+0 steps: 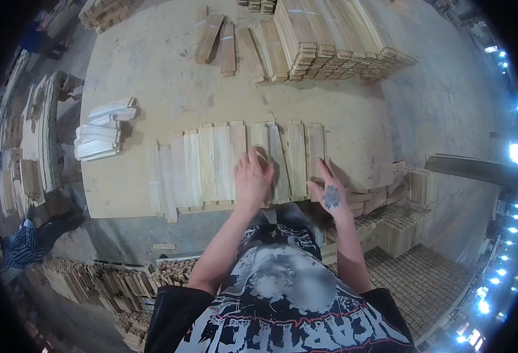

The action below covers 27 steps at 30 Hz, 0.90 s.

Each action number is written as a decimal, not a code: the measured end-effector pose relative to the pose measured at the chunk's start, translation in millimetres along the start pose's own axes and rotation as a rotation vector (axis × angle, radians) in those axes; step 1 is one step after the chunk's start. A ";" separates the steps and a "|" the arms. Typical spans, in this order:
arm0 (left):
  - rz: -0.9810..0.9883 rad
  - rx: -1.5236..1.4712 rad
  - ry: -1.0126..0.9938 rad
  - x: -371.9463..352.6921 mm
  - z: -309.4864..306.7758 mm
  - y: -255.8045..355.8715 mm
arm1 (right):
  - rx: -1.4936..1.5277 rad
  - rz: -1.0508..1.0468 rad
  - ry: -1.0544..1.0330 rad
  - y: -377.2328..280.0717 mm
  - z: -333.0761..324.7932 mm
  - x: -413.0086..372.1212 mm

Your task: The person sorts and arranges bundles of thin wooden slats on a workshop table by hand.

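Note:
A row of pale wooden slats (206, 165) lies side by side along the near edge of the worktable. My left hand (252, 179) reaches over one wooden slat (259, 134) right of the row's middle, fingers bent on it and thumb at its right side. Beside that, a slat (279, 159) and another slat (296, 159) lie with gaps between them. My right hand (331, 187), tattooed on the back, is at the row's right end. Its fingers are stretched along the right edge of the last slat (316, 141), with the thumb apart near its lower left side.
The worktable (153, 76) carries a large stack of slats (329, 47) at the far right, some loose slats (227, 47) and a small white-lit pile (100, 135) at left. More stacked wood (406, 235) stands below right. A person in stripes (27, 244) is at left.

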State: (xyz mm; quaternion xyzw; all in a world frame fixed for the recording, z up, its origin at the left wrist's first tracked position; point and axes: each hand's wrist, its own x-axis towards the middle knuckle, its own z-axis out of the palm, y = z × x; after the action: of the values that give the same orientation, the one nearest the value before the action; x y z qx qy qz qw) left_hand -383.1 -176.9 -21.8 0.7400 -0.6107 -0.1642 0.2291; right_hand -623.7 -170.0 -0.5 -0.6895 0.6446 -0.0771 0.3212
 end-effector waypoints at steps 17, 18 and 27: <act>0.081 -0.007 -0.107 2.4 6.7 -34.1 | -0.101 -0.086 0.175 -86.0 70.6 0.6; 0.123 0.002 -0.087 1.8 7.3 -31.4 | -0.104 -0.072 0.187 -85.1 73.3 4.1; 0.152 -0.013 -0.032 -7.0 11.7 -29.7 | -0.010 -0.075 0.177 -64.4 57.7 0.0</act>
State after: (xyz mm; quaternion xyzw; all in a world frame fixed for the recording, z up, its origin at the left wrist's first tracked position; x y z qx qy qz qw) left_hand -366.0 -167.2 -47.9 0.6872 -0.6677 -0.1623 0.2359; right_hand -539.6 -152.6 -10.7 -0.7053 0.6446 -0.1463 0.2564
